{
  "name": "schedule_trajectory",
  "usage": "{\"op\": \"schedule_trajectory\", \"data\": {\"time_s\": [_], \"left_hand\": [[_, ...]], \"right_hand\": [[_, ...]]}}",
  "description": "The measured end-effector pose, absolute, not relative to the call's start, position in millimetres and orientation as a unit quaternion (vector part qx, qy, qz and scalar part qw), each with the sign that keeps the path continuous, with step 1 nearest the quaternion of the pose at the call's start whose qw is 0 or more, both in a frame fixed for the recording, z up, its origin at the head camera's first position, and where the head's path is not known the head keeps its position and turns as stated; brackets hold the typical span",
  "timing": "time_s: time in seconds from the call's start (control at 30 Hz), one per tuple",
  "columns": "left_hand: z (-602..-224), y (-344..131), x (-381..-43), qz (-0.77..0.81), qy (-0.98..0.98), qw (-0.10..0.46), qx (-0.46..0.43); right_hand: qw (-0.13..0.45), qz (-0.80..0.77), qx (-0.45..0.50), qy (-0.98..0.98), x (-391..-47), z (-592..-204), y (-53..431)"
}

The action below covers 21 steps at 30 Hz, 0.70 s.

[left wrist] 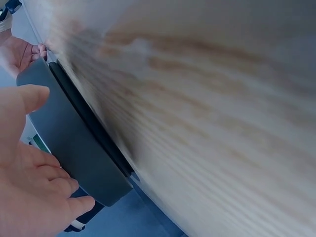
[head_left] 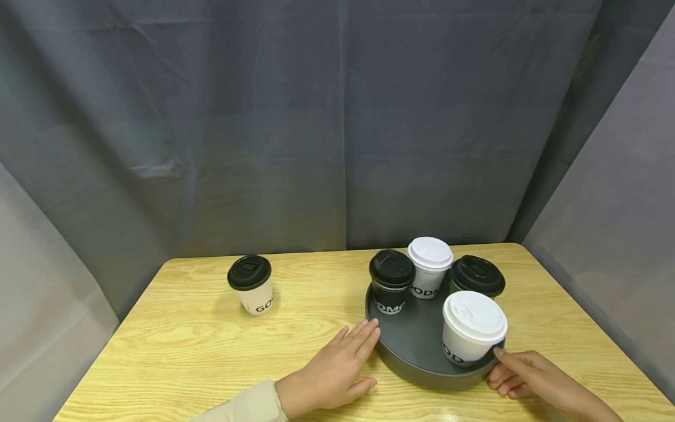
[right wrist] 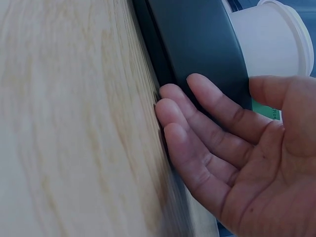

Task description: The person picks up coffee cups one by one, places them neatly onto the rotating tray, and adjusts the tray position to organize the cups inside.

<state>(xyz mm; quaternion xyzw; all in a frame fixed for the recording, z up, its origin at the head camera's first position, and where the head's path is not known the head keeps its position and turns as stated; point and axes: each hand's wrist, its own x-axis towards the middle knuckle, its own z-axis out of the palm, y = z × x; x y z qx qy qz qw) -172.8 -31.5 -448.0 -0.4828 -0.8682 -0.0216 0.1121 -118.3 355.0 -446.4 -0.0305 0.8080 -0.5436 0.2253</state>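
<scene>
A round dark grey tray (head_left: pixel 411 346) with a raised rim sits on the table, a thinner base showing under it in the wrist views. Several lidded paper cups stand in it: a black cup (head_left: pixel 391 281), a white cup (head_left: pixel 429 266), a black-lidded cup (head_left: pixel 477 275) and a wider white tub (head_left: pixel 473 328). My left hand (head_left: pixel 337 369) touches the tray's left side with extended fingers. At the front right, my right hand (head_left: pixel 532 378) holds the rim, thumb at its upper edge and bent fingers (right wrist: pixel 212 94) against the outer wall, beside the wide tub.
A white cup with a black lid (head_left: pixel 252 285) stands alone on the left of the wooden table (head_left: pixel 174 351). Grey cloth (head_left: pixel 263 129) hangs behind the table, with paler panels (head_left: pixel 606 205) at both sides.
</scene>
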Motion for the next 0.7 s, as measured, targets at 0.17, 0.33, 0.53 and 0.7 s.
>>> {"op": "schedule_trajectory", "data": {"time_s": [0.17,0.33,0.53,0.7], "left_hand": [[-445.2,-31.9,-173.9,-0.023,-0.867,0.105,-0.486],[-444.3,-31.8,-175.0,-0.022,-0.868,0.101,-0.487],[-444.1,-32.0,-176.2,-0.036,-0.868,0.09,-0.487],[-442.2,-36.3,-173.2,-0.064,-0.868,0.072,-0.487]], "right_hand": [[0.222,-0.546,-0.029,0.807,-116.9,-446.2,355.9],[0.219,-0.545,-0.027,0.809,-117.1,-445.1,355.6],[0.218,-0.544,-0.03,0.81,-117.3,-444.7,356.3],[0.221,-0.55,-0.035,0.805,-116.6,-446.2,354.6]]}}
